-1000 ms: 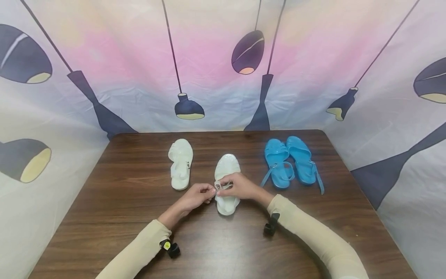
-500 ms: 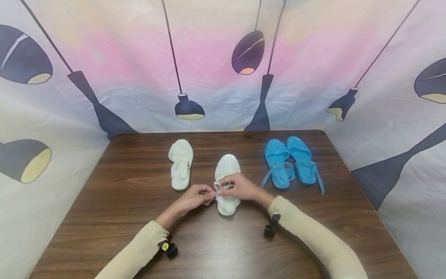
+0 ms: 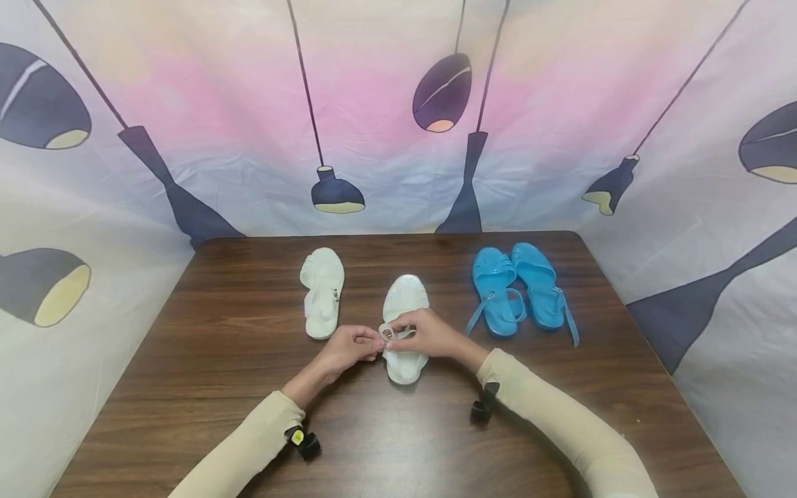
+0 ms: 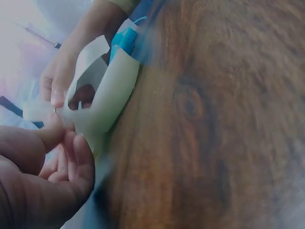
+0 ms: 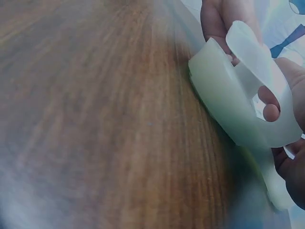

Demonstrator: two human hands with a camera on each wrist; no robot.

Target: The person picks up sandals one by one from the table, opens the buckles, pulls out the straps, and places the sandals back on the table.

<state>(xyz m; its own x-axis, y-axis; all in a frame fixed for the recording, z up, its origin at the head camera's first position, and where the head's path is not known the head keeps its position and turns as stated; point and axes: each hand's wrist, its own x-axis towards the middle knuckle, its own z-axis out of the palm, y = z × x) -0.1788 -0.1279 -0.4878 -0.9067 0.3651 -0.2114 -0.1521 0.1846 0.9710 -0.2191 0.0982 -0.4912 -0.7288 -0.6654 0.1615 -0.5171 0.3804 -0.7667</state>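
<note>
A white sandal stands on the table in the middle of the head view, toe pointing away from me. My left hand pinches the ankle strap near its buckle at the sandal's left side, between thumb and forefinger. From the other side, my right hand reaches over the sandal and pinches the strap, which bends up in a small loop. The left wrist view shows both hands' fingertips meeting at the strap, with a small pin between them. Fingers partly hide the buckle. In the right wrist view, the heel part faces the camera.
A second white sandal, its buckle on the right side, lies to the left. Two blue sandals with loose straps lie at the right. All sit on a brown wooden table, backed by a printed cloth.
The small strap loop between my fingers has shifted slightly left and changed its bend. Both hands stay almost in place, and the sandals have not moved.
</note>
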